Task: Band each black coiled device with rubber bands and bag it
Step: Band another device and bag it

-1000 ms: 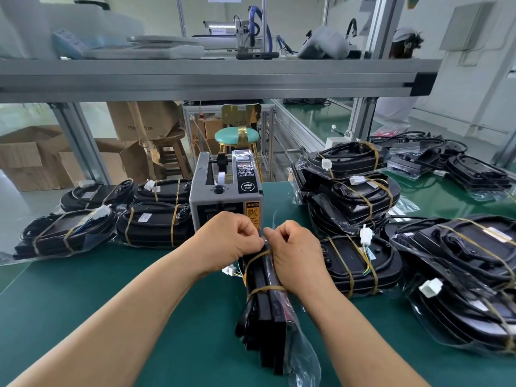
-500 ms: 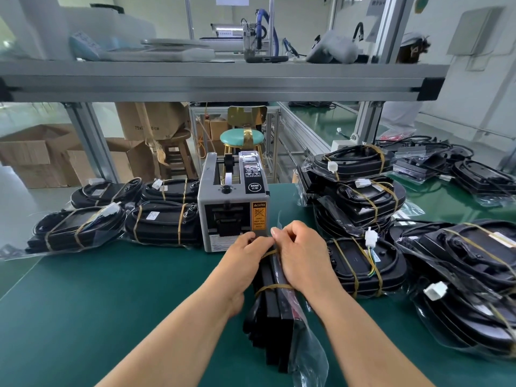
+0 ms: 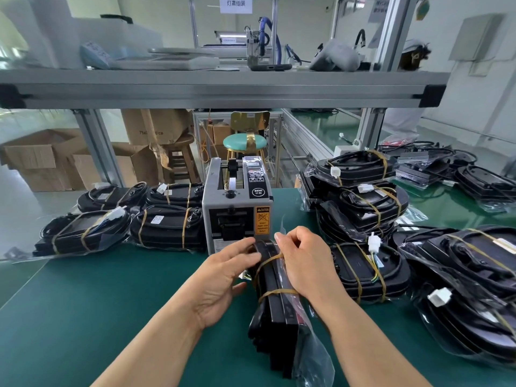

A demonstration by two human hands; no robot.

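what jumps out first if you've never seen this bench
Dead centre, the left hand and right hand meet on a black device standing on edge, two rubber bands round it. Behind it sits a grey tape dispenser, flanked by piles of banded devices on the green mat.

This is a factory packing line. A green-matted workbench (image 3: 97,303) under a grey aluminium-profile shelf frame (image 3: 223,90) carries a grey box-shaped automatic tape dispenser (image 3: 237,208) with an orange caution label and stacks of identical black coiled devices (image 3: 371,202) in clear bags, while brown cardboard cartons (image 3: 42,160) sit on the floor behind.
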